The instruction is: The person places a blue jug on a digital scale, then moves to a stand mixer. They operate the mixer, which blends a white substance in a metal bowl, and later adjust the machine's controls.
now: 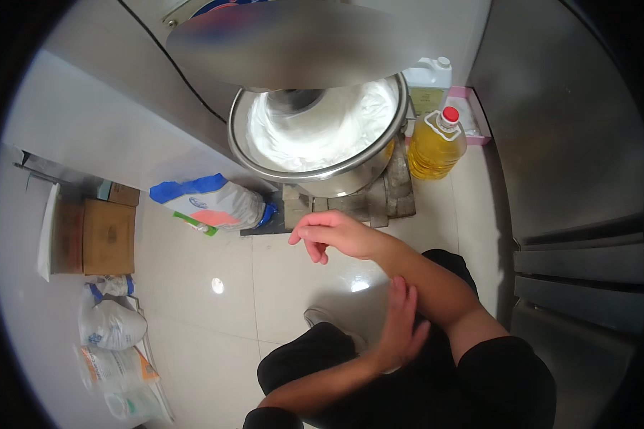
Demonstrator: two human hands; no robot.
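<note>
My right hand [335, 236] hangs in the air in front of a steel mixing bowl [322, 174], its fingers loosely bent and holding nothing. At my right forearm is my left hand [400, 324], somewhat blurred, with the thumb apart from the fingers. Its fingertips meet the forearm in the picture; whether they press on it I cannot tell. White whipped-looking cream [327, 134] coats the inside of the bowl around a dark, blurred mixer part [292, 102]. A blurred patch hides the upper part of the machine.
Wooden blocks [373, 201] lie under the bowl. To its right stand an oil bottle [437, 145] with a red cap and a white jug [429, 80]. A plastic bag [214, 204] lies left. Cardboard boxes [109, 236] and several bags [112, 324] line the left wall; steel cabinetry [563, 134] bounds the right.
</note>
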